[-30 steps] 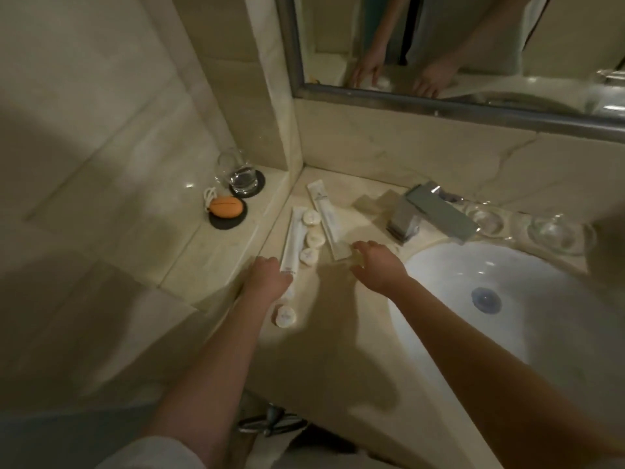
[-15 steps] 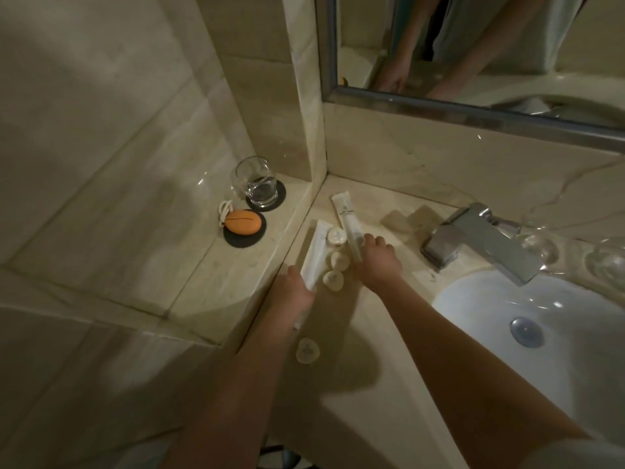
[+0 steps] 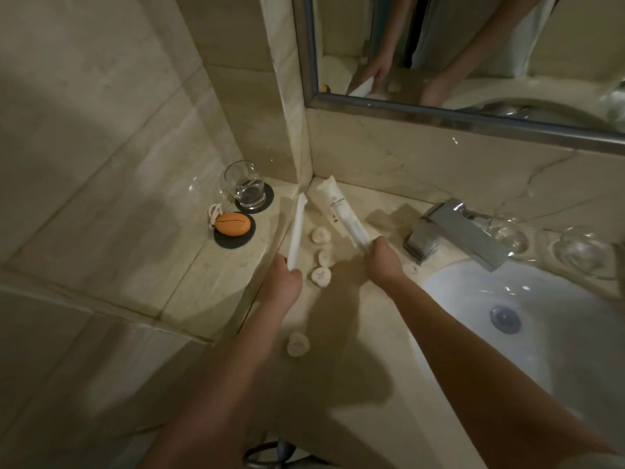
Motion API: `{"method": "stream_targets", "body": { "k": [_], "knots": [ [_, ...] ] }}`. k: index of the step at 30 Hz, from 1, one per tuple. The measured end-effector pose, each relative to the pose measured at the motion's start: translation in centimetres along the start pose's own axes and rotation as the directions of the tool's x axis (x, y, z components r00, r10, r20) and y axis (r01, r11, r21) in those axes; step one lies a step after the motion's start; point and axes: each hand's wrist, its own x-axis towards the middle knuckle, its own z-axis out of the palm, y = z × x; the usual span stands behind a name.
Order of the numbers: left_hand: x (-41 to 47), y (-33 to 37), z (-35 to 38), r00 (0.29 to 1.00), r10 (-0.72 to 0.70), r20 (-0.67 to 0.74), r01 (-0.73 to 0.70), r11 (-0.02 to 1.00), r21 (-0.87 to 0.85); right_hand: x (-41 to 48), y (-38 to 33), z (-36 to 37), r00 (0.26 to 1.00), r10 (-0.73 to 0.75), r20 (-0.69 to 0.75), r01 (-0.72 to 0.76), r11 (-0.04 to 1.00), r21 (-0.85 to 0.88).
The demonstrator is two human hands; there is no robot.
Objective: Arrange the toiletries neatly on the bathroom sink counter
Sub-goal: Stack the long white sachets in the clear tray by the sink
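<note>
Left hand [image 3: 283, 282] is gripping slim white sachet [image 3: 297, 228]; right hand [image 3: 384, 264] is clamping printed white tube [image 3: 338, 208]; long axes are converging toward wall corner [image 3: 304, 164].

Two hands in shot, left hand [image 3: 282, 282] and right hand [image 3: 384, 262]; two long white tubes, a thin tube [image 3: 297, 228] and a wide tube [image 3: 338, 208]; small round discs, count them, four: far disc [image 3: 321, 235], second disc [image 3: 325, 256], third disc [image 3: 321, 275], near disc [image 3: 298, 344]; one glass [image 3: 244, 184]; two black coasters, back coaster [image 3: 269, 199] and front coaster [image 3: 233, 241]; one orange pod [image 3: 233, 223]; one tap [image 3: 453, 231]; one basin [image 3: 575, 350] with one drain [image 3: 505, 319]; two clear domes, first dome [image 3: 510, 236], second dome [image 3: 581, 250]; one mirror [image 3: 575, 35].
</note>
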Motion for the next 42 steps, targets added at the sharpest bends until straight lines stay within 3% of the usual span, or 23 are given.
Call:
{"method": "stream_targets", "body": {
  "k": [5,11,15,21,25,28,32,36,42],
  "knots": [
    [-2.6,2.3,2.1,0.99,0.128,-0.066,-0.141,0.959,-0.247,-5.2,3.9,-3.0,0.999,-0.041,-0.032,0.045,0.989,0.139],
    [-8.0,4.7,6.1,0.955,0.279,-0.105,-0.298,0.888,-0.35,-12.0,11.6,-7.6,1.0,-0.027,-0.012,0.027,0.997,0.075],
    [-11.9,6.5,8.9,0.934,0.357,0.009,-0.323,0.855,-0.407,-16.1,16.9,-10.9,1.0,-0.011,-0.014,0.011,0.999,0.049],
    [-16.5,9.2,14.5,0.915,0.33,0.233,-0.231,0.9,-0.369,-21.2,22.7,-16.3,0.999,0.031,-0.02,-0.031,0.999,0.023],
    [-20.4,10.8,18.1,0.893,0.38,0.243,-0.297,0.901,-0.316,-23.0,26.6,-19.0,0.995,0.017,-0.095,-0.039,0.972,-0.231],
    [-23.8,11.9,20.7,0.876,0.411,0.254,-0.316,0.885,-0.341,-24.1,27.9,-20.3,0.969,-0.081,-0.234,-0.002,0.943,-0.332],
    [-28.0,12.7,24.7,0.847,0.448,0.287,-0.318,0.858,-0.403,-25.2,30.0,-20.9,0.936,-0.123,-0.329,0.015,0.95,-0.313],
    [-30.4,13.3,27.7,0.792,0.489,0.366,-0.354,0.855,-0.378,-27.4,33.8,-22.9,0.926,-0.049,-0.374,-0.021,0.983,-0.182],
    [-31.8,14.0,30.3,0.732,0.493,0.471,-0.396,0.87,-0.294,-31.8,41.2,-25.9,0.909,0.097,-0.405,-0.164,0.977,-0.134]
  ]
}}
